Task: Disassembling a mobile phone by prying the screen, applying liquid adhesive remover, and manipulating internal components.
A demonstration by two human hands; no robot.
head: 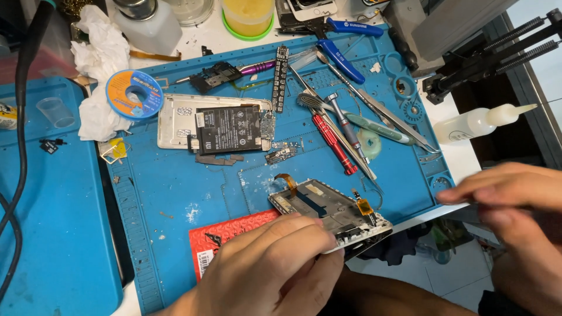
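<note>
Phone frame [331,213] lying at near edge of blue mat [175,193], on worktop. We are pinning it with left hand [275,263], fingers curled closed over its corner. Right hand [515,199] blurred beside it, grip unclear. We are keeping pressure off orange flex cable [287,180].

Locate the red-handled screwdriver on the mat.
In the head view, the red-handled screwdriver lies right of centre on the blue mat, among the tweezers, above the phone frame.

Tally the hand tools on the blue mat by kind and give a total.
Screwdrivers: 2, a red one and a grey one
Cutters with blue handles: 1
Tweezers: 1
Brush: 1
Total: 5
</note>
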